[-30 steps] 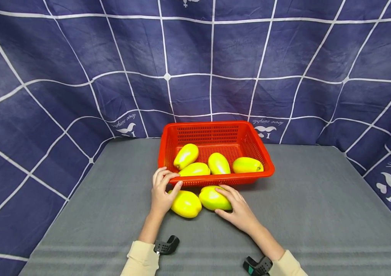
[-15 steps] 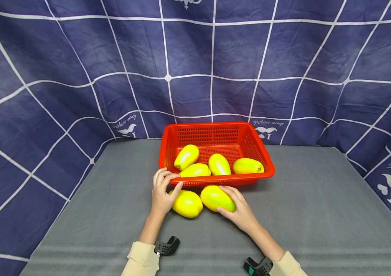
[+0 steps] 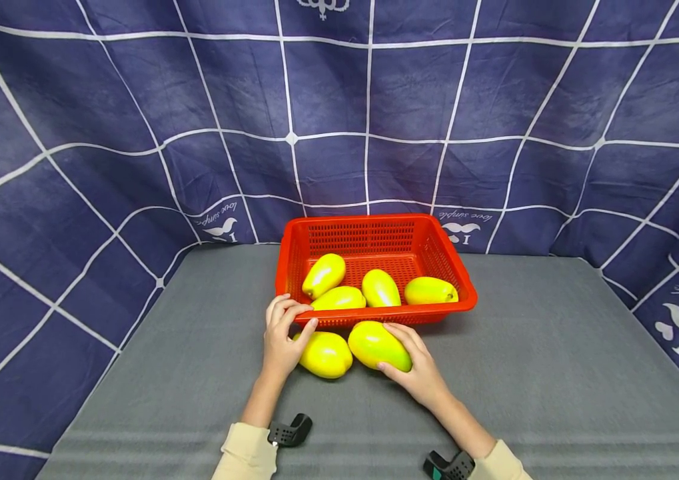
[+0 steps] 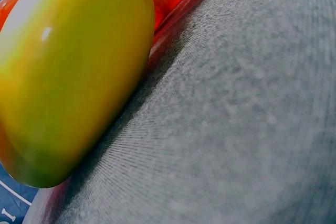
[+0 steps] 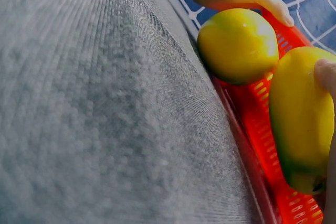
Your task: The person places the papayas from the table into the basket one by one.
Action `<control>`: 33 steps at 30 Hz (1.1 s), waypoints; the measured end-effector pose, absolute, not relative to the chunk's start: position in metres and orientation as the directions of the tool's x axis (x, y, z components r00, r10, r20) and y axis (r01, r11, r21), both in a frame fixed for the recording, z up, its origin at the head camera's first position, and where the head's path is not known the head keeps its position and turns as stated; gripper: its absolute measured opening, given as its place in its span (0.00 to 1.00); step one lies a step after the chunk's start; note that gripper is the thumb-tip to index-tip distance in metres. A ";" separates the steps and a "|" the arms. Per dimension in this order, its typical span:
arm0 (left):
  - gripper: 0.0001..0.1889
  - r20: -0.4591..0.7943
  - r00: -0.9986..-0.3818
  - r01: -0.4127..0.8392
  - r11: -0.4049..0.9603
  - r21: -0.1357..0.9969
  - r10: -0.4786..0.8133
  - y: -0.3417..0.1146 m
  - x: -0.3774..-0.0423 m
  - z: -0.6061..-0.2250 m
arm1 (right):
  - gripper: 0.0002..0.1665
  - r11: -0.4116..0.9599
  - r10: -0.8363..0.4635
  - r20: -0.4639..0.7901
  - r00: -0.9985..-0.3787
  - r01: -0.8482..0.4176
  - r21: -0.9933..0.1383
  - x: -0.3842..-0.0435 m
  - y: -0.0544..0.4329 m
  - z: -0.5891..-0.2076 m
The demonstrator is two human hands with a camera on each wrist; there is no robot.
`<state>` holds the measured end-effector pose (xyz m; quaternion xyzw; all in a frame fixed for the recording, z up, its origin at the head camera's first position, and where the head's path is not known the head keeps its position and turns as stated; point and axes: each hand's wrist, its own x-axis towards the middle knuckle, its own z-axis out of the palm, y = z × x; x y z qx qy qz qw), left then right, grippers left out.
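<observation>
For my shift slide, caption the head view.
Right hand grips mango outside red basket of four mangoes; left hand at its near corner.

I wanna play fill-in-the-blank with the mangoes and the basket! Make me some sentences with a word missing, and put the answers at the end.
1. The colour of the basket is ____.
2. Counting the mangoes that show inside the basket, you get ____.
3. The left hand touches the basket, while the hand gripping a mango is the ____ one.
4. Behind the basket, the blue cloth has grid lines coloured ____.

Missing words: red; four; right; white.
</observation>
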<state>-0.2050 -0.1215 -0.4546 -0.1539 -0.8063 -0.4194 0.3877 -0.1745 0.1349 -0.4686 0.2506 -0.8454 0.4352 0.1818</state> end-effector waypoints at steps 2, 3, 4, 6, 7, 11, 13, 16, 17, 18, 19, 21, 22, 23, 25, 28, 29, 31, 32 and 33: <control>0.10 0.752 -0.655 0.572 0.599 0.560 -0.078 -0.121 -0.205 -0.455 | 0.39 0.479 -0.265 0.546 -0.795 -0.600 -0.641 -0.173 0.134 -0.466; 0.09 0.749 -0.658 0.570 0.597 0.564 -0.080 -0.121 -0.205 -0.455 | 0.39 0.474 -0.266 0.557 -0.787 -0.610 -0.635 -0.173 0.134 -0.465; 0.09 0.744 -0.663 0.567 0.595 0.570 -0.082 -0.121 -0.205 -0.455 | 0.39 0.468 -0.268 0.568 -0.778 -0.620 -0.629 -0.173 0.134 -0.464; 0.09 0.737 -0.671 0.562 0.590 0.580 -0.085 -0.121 -0.205 -0.455 | 0.39 0.460 -0.273 0.588 -0.762 -0.640 -0.615 -0.173 0.134 -0.461; 0.09 0.734 -0.674 0.561 0.588 0.583 -0.085 -0.121 -0.205 -0.455 | 0.39 0.459 -0.275 0.597 -0.754 -0.648 -0.608 -0.172 0.133 -0.460; 0.09 0.731 -0.677 0.559 0.586 0.586 -0.086 -0.121 -0.205 -0.455 | 0.40 0.468 -0.289 0.623 -0.727 -0.675 -0.570 -0.171 0.133 -0.457; 0.10 0.731 -0.676 0.559 0.587 0.586 -0.086 -0.122 -0.205 -0.455 | 0.40 0.475 -0.299 0.634 -0.714 -0.687 -0.550 -0.170 0.133 -0.455; 0.10 0.733 -0.675 0.558 0.590 0.584 -0.086 -0.122 -0.205 -0.455 | 0.38 0.488 -0.317 0.650 -0.691 -0.706 -0.513 -0.168 0.133 -0.451; 0.10 0.732 -0.675 0.558 0.590 0.584 -0.086 -0.122 -0.205 -0.455 | 0.38 0.491 -0.323 0.658 -0.681 -0.715 -0.498 -0.168 0.133 -0.449; 0.10 0.734 -0.674 0.559 0.590 0.582 -0.086 -0.121 -0.205 -0.455 | 0.37 0.493 -0.326 0.664 -0.673 -0.720 -0.488 -0.167 0.133 -0.447; 0.10 0.736 -0.672 0.561 0.590 0.580 -0.085 -0.121 -0.205 -0.455 | 0.37 0.496 -0.328 0.669 -0.667 -0.725 -0.479 -0.167 0.133 -0.446; 0.10 0.738 -0.670 0.563 0.590 0.579 -0.085 -0.121 -0.205 -0.455 | 0.36 0.501 -0.325 0.683 -0.654 -0.732 -0.462 -0.167 0.134 -0.442; 0.10 0.738 -0.669 0.564 0.589 0.579 -0.085 -0.121 -0.205 -0.455 | 0.35 0.506 -0.320 0.690 -0.649 -0.733 -0.455 -0.167 0.135 -0.440; 0.10 0.740 -0.667 0.566 0.590 0.577 -0.084 -0.121 -0.205 -0.455 | 0.35 0.505 -0.313 0.698 -0.645 -0.735 -0.453 -0.168 0.135 -0.439; 0.10 0.743 -0.664 0.569 0.589 0.574 -0.083 -0.121 -0.205 -0.455 | 0.34 0.507 -0.295 0.712 -0.637 -0.736 -0.448 -0.168 0.137 -0.436; 0.10 0.751 -0.655 0.575 0.589 0.568 -0.084 -0.121 -0.205 -0.455 | 0.34 0.506 -0.263 0.737 -0.622 -0.740 -0.443 -0.171 0.139 -0.432; 0.10 0.754 -0.652 0.578 0.589 0.565 -0.084 -0.121 -0.206 -0.455 | 0.35 0.503 -0.253 0.745 -0.617 -0.742 -0.443 -0.172 0.140 -0.431; 0.10 0.755 -0.650 0.579 0.588 0.564 -0.084 -0.121 -0.206 -0.455 | 0.35 0.500 -0.231 0.761 -0.606 -0.745 -0.441 -0.173 0.142 -0.428; 0.10 0.756 -0.649 0.580 0.588 0.563 -0.083 -0.121 -0.206 -0.455 | 0.35 0.502 -0.218 0.768 -0.602 -0.744 -0.440 -0.173 0.143 -0.427; 0.10 0.755 -0.650 0.580 0.587 0.564 -0.083 -0.122 -0.206 -0.455 | 0.35 0.500 -0.205 0.777 -0.596 -0.746 -0.440 -0.173 0.144 -0.425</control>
